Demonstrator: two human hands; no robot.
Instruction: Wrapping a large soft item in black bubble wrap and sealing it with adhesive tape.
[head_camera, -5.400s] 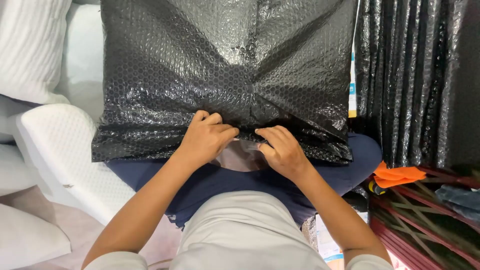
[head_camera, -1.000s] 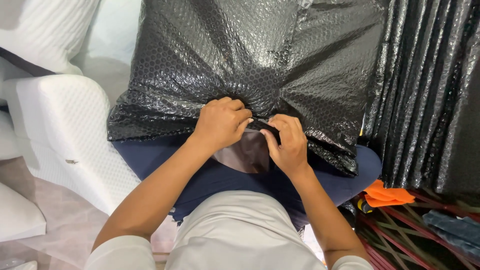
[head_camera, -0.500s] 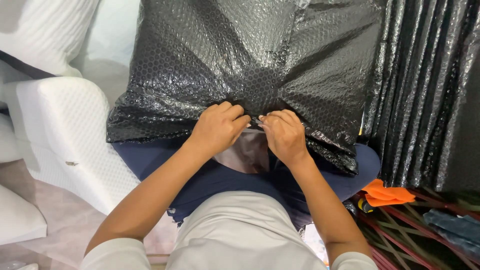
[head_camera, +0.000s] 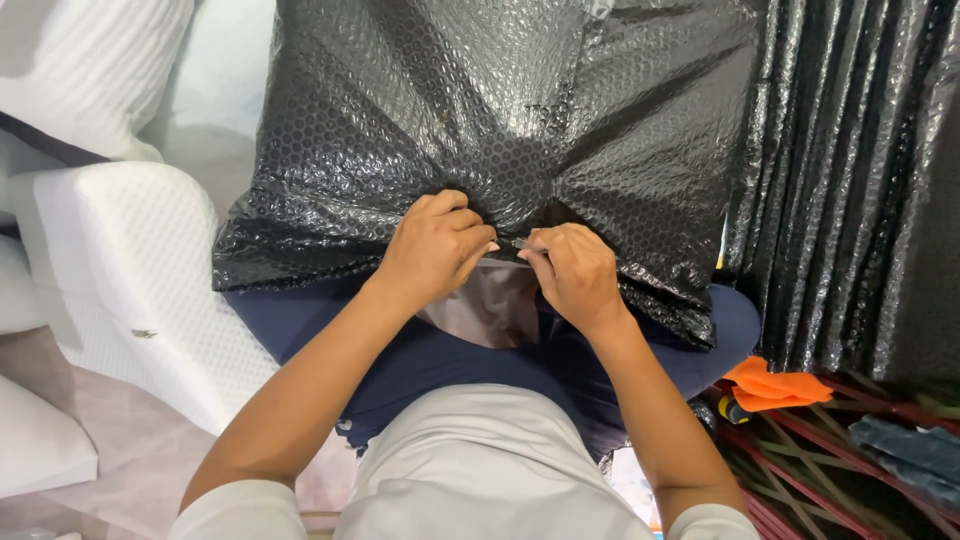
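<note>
— Resting across the person's lap is a large black bubble-wrap package (head_camera: 500, 130), cushion-shaped and glossy, its near edge gathered into a puckered bunch right at the middle. Why is it bunched there?

— Both hands pinch it together. The left hand (head_camera: 435, 250) is closed over the gathered wrap, fingers curled on top, and the right hand (head_camera: 570, 275) is closed beside it, thumb and fingertips nipping a strip of clear shiny film or tape (head_camera: 490, 300) that hangs from the bunch toward the knees. The creases in the wrap radiate from that point, so the grip looks like what holds the folds shut.

— And the arms?

— Both forearms rise from the bottom of the view and converge, elbows out, wrists bent slightly down; the knuckles are nearly touching.

— Why on the lap?

— I'd judge the dark blue trousers (head_camera: 420, 350) give a soft support that keeps the package steady.

— Around it?

— White foam pillows (head_camera: 110, 250) on the left, hanging black bubble-wrap sheets (head_camera: 850, 180) on the right, and an orange cloth (head_camera: 775, 385) near the right knee.
</note>
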